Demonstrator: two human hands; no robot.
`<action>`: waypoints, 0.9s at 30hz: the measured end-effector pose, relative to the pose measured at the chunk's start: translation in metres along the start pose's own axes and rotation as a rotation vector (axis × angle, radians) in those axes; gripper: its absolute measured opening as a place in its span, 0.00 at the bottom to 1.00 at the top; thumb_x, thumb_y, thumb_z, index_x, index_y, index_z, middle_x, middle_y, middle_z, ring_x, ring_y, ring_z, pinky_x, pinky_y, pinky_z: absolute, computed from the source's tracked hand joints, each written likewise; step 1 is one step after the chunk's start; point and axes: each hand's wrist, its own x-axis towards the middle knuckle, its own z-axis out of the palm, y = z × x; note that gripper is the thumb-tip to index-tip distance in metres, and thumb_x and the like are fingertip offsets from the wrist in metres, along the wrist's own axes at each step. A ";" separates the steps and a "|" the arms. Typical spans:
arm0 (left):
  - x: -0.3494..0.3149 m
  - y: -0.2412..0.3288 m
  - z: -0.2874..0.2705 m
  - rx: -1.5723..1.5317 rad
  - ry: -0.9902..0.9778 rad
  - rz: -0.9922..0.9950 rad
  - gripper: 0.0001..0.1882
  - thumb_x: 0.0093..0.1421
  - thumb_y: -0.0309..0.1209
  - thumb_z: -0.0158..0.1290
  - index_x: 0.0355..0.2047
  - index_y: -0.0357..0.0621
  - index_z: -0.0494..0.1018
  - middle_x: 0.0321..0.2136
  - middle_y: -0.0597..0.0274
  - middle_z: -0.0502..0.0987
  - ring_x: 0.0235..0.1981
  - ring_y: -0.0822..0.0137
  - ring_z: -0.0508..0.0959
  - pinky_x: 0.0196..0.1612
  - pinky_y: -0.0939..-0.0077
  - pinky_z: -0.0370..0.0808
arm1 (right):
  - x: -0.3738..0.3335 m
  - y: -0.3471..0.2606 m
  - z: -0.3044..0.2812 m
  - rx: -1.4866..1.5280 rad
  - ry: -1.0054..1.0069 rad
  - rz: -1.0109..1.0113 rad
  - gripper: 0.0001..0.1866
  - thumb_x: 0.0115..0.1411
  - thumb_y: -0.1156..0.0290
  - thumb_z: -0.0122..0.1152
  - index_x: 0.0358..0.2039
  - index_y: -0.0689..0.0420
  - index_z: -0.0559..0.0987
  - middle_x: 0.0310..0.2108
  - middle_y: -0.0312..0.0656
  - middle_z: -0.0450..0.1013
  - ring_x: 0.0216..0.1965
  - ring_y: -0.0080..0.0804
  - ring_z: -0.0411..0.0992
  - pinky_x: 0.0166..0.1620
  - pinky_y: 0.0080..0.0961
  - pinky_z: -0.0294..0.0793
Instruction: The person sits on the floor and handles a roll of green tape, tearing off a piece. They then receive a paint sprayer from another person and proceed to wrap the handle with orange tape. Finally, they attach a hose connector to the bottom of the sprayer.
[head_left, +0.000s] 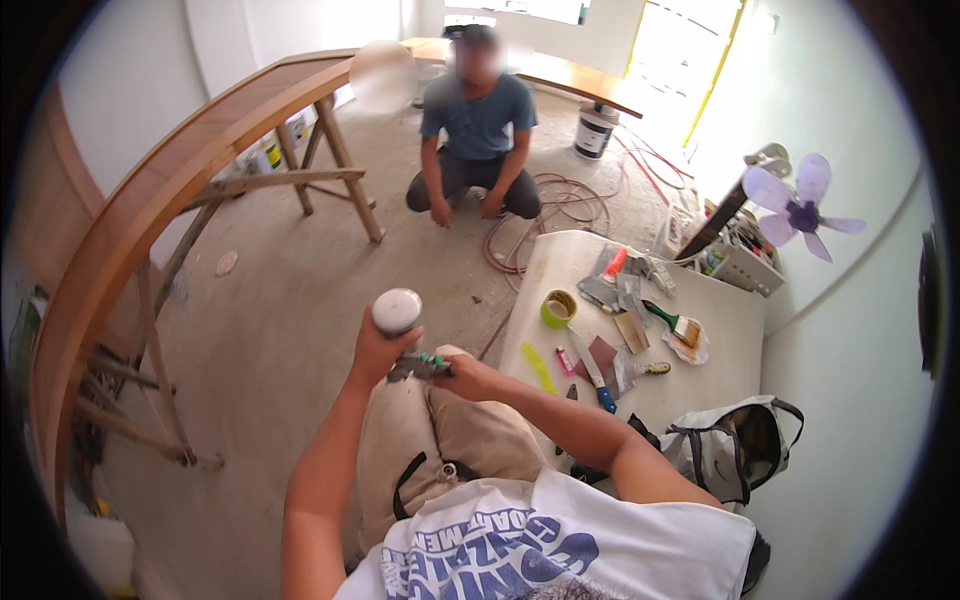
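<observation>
My left hand is wrapped around what looks like a paint spray gun, held over my lap, with its round pale-topped cup uppermost. Below the cup sits the gun's dark body, which has green knobs. My right hand grips the knob end of that body from the right, fingers closed. Part of the gun is hidden behind my fingers. To the right of my hands, a pale tabletop holds a green tape roll, a blue-handled knife, a green-handled brush and several scrapers.
A person in a blue shirt squats ahead, near a coiled red hose. A long curved wooden piece rests on wooden trestles at left. A fan, a tool crate and an open bag stand at right.
</observation>
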 end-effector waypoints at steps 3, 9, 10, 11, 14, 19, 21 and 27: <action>0.032 -0.026 -0.027 0.127 -0.366 -0.039 0.47 0.57 0.52 0.66 0.67 0.39 0.59 0.59 0.55 0.72 0.60 0.60 0.72 0.62 0.64 0.68 | 0.002 0.029 0.023 0.030 0.200 -0.001 0.10 0.63 0.68 0.61 0.38 0.62 0.77 0.33 0.56 0.75 0.35 0.49 0.72 0.45 0.42 0.71; 0.072 -0.021 -0.103 1.224 -0.517 -0.582 0.17 0.64 0.42 0.54 0.46 0.44 0.81 0.46 0.55 0.82 0.50 0.54 0.80 0.52 0.59 0.76 | -0.011 0.024 0.025 0.109 0.278 0.251 0.12 0.65 0.67 0.61 0.43 0.62 0.78 0.28 0.42 0.75 0.30 0.28 0.69 0.38 0.32 0.70; 0.072 -0.014 -0.115 1.470 -0.598 -0.664 0.13 0.64 0.38 0.54 0.42 0.45 0.83 0.44 0.56 0.83 0.47 0.54 0.81 0.50 0.60 0.77 | -0.008 0.020 0.024 0.088 0.299 0.225 0.12 0.65 0.66 0.61 0.41 0.63 0.78 0.25 0.39 0.73 0.28 0.27 0.67 0.35 0.32 0.69; 0.069 -0.011 -0.125 1.508 -0.556 -0.626 0.12 0.62 0.34 0.53 0.40 0.43 0.83 0.43 0.54 0.83 0.45 0.54 0.82 0.47 0.60 0.78 | -0.008 0.016 0.026 0.080 0.280 0.226 0.13 0.64 0.67 0.61 0.44 0.62 0.78 0.27 0.42 0.75 0.29 0.30 0.69 0.37 0.32 0.70; 0.073 -0.008 -0.141 1.558 -0.469 -0.536 0.12 0.58 0.26 0.50 0.37 0.40 0.83 0.40 0.51 0.83 0.40 0.54 0.83 0.43 0.60 0.79 | -0.003 0.005 0.029 0.094 0.265 0.237 0.16 0.63 0.67 0.61 0.49 0.60 0.77 0.31 0.48 0.78 0.31 0.34 0.72 0.40 0.32 0.72; 0.080 -0.016 -0.124 1.483 -0.387 -0.537 0.14 0.57 0.25 0.52 0.41 0.45 0.84 0.45 0.55 0.83 0.48 0.55 0.82 0.49 0.59 0.79 | -0.006 0.010 0.026 0.153 0.249 0.206 0.12 0.63 0.70 0.59 0.45 0.60 0.77 0.30 0.48 0.78 0.33 0.35 0.74 0.40 0.33 0.71; 0.084 -0.035 -0.130 1.477 -0.356 -0.510 0.13 0.57 0.25 0.52 0.40 0.44 0.84 0.44 0.53 0.83 0.48 0.54 0.82 0.49 0.60 0.79 | -0.002 0.014 0.034 0.092 0.293 0.192 0.12 0.64 0.67 0.57 0.43 0.61 0.76 0.33 0.52 0.78 0.37 0.45 0.77 0.42 0.40 0.72; 0.088 0.002 -0.096 1.526 -0.468 -0.619 0.12 0.62 0.30 0.52 0.41 0.42 0.83 0.45 0.54 0.83 0.47 0.54 0.82 0.48 0.61 0.79 | -0.006 0.038 0.035 0.063 0.295 0.165 0.18 0.64 0.59 0.58 0.45 0.61 0.77 0.37 0.61 0.77 0.44 0.61 0.74 0.46 0.50 0.71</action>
